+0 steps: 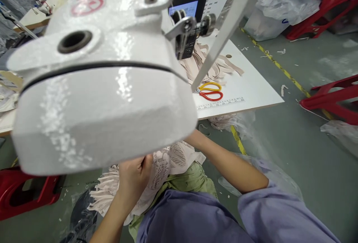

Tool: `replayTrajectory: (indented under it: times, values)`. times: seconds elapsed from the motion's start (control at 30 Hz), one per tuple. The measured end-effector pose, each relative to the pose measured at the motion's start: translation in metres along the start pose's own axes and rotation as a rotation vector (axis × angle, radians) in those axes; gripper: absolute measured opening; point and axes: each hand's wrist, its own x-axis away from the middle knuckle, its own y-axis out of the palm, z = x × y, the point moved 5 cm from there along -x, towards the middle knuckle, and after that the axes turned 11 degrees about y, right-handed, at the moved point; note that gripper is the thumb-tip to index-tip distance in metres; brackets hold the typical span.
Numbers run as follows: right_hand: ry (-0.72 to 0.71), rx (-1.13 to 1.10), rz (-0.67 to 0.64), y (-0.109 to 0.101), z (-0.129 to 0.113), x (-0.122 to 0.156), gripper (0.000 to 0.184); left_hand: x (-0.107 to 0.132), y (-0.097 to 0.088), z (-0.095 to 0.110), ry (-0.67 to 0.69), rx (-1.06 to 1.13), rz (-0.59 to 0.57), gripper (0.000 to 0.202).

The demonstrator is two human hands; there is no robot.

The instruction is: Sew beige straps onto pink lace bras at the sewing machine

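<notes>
Pale pink lace fabric (162,166) lies over my lap, below the white sewing machine head (109,112). My left hand (135,174) is closed on the fabric at its left part, and the fingertips are partly covered by the machine's lower edge. Loose pale strips (104,189) hang in a bunch to the left of that hand. Only the forearm and wrist of my right arm show; the right hand is hidden behind the machine head, so its fingers cannot be seen.
On the white table (260,90) are scissors (211,91) with yellow and red handles, a printed ruler (223,102) and a pile of beige strips (207,64). A lit control panel (187,12) stands behind. Red stools (332,99) and plastic bags (268,17) are on the floor.
</notes>
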Motion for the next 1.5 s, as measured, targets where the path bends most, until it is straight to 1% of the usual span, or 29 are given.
replayTrajectory:
  times: [0.1,0.17,0.27,0.37,0.43,0.53,0.67,0.77,0.93,1.17,1.33,1.5]
  values:
    - [0.026,-0.014,0.055,-0.002,0.003,-0.001,0.012,0.001,0.000,0.000,0.014,-0.016,-0.010,0.028]
    - [0.017,-0.030,0.068,-0.002,0.003,-0.001,0.010,0.003,0.000,0.000,0.028,-0.040,-0.009,0.027]
    - [-0.028,-0.082,0.079,-0.001,0.001,-0.001,0.009,0.005,-0.003,-0.001,0.033,-0.066,0.016,0.026]
    - [-0.088,-0.104,0.128,0.000,0.000,-0.001,0.012,0.007,-0.006,-0.003,0.022,-0.065,0.036,0.024]
    - [-0.104,-0.100,0.153,0.002,0.001,-0.002,0.013,0.007,-0.006,-0.004,0.015,-0.069,0.041,0.023]
    - [-0.091,-0.060,0.155,0.006,0.003,-0.003,0.011,0.010,-0.008,-0.007,-0.038,-0.110,0.072,0.022]
    - [-0.078,-0.025,0.154,0.007,0.004,-0.003,0.010,0.014,-0.010,-0.011,-0.130,-0.118,0.143,0.019]
    - [-0.064,-0.032,0.164,0.005,0.005,-0.003,0.011,0.013,-0.008,-0.009,-0.144,-0.107,0.173,0.016]
    - [-0.079,-0.033,0.181,0.002,0.005,-0.001,0.011,0.007,-0.004,-0.003,-0.146,-0.068,0.169,0.016]
    - [-0.090,-0.055,0.160,-0.002,0.006,0.000,0.007,0.002,-0.002,0.002,-0.171,-0.078,0.177,0.018]
    - [-0.112,-0.098,0.153,-0.005,0.006,0.001,0.006,0.004,-0.002,0.000,-0.189,-0.034,0.165,0.019]
    - [-0.085,-0.111,0.166,-0.005,0.002,0.002,0.012,0.009,0.002,-0.009,-0.289,0.085,0.145,0.025]
